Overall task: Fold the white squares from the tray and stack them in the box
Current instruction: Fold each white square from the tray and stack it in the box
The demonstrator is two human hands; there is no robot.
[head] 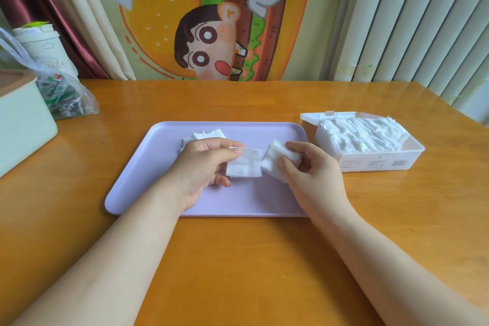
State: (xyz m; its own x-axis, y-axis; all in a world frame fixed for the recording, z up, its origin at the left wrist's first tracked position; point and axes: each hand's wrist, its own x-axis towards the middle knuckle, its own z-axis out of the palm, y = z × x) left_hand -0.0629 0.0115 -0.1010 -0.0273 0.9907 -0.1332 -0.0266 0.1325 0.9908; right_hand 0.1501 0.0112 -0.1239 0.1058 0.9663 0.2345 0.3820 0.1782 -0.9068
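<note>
White soft cotton squares (209,135) lie piled at the far side of the flat lilac plastic tray (127,185). Above the tray, my left hand (206,164) pinches a single square (244,163) and my right hand (309,174) pinches a small bundle (277,164). They look feather-light and limp, best held by an edge. Right of the tray, the clear plastic box (370,164) looks nearly full, and the way to it seems open.

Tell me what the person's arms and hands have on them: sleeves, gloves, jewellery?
The left arm and right arm are bare as far as the view shows; no sleeves appear. The left hand and right hand wear no gloves, and no watch, bracelet or ring is visible.
</note>
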